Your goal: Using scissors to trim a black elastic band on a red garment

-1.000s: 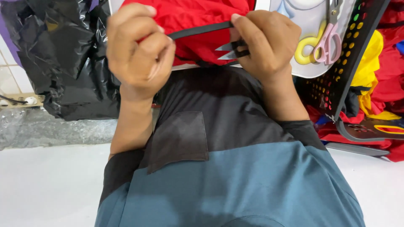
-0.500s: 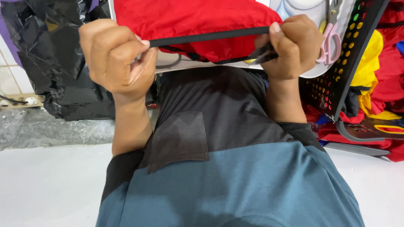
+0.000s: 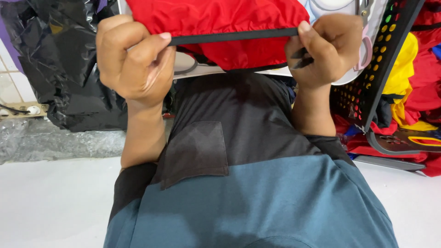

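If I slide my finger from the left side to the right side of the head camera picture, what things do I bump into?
Black plastic bag → left hand → black strap along the red cloth → right hand → black perforated basket → yellow and red clothes.

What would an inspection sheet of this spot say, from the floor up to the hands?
Surface: white floor, bare patch at lower left.
Job's things: red cloth with black band pulled taut.
Clutter: black plastic sheet; black perforated basket; scissors; red and yellow cloths.
Hands: left hand and right hand pinch the band's ends.
Cables: thin dark one, far left.
Surroundings: tiled wall.
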